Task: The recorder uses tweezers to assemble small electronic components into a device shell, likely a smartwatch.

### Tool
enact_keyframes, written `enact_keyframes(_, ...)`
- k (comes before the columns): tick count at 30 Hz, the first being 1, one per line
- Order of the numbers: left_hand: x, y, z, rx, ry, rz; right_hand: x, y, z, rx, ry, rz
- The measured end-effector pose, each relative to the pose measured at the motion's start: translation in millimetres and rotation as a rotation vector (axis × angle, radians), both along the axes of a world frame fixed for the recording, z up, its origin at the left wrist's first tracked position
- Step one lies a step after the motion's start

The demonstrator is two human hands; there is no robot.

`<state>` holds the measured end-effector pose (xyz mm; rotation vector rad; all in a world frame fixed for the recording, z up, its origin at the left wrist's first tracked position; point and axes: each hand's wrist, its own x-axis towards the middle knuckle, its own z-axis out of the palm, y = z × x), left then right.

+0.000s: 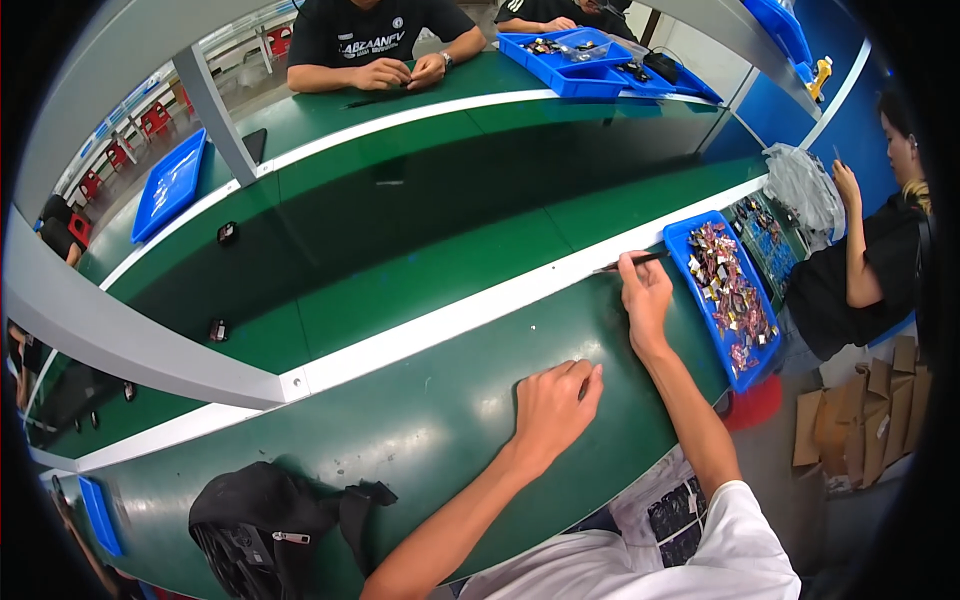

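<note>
My right hand (646, 300) is pinched around a thin black pointed tool (650, 257), whose narrow tip points left over the white strip along the bench's far edge. Just right of that hand lies a blue tray (741, 380) heaped with small parts (722, 285) that have red and dark wires. My left hand (555, 405) rests curled on the green bench (440, 410), nearer to me. Its fingers are bent in toward the palm, and whatever they may hold is hidden.
A black bag (255, 515) with a strap sits at the left front. Beyond the white strip runs a green conveyor belt (420, 220) carrying a few small black items (228, 233). A grey metal post (140, 330) crosses the left side. Co-workers sit opposite and at right.
</note>
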<state>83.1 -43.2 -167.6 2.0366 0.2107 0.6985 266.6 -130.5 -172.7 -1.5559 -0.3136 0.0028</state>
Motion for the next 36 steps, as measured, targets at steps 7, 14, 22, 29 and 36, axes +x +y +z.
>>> enact_keyframes(7,5.7,-2.0,0.8,-0.02,0.005,-0.027,-13.4,29.2,3.6,0.04,-0.013,0.027)
enact_keyframes(14,0.8,-0.3,-2.9,-0.006,0.029,-0.008,-34.7,47.1,6.6,0.057,-0.032,0.12)
enact_keyframes(22,3.0,-2.6,-1.5,0.004,0.03,-0.023,-35.6,42.8,7.2,-0.056,-0.146,0.203)
enact_keyframes(29,2.4,-2.1,4.9,0.011,0.036,-0.036,-39.2,45.6,7.0,-0.183,-0.287,0.195)
enact_keyframes(36,5.1,-2.4,1.7,0.003,0.029,-0.025,-40.8,41.1,5.0,-0.253,-0.47,0.234)
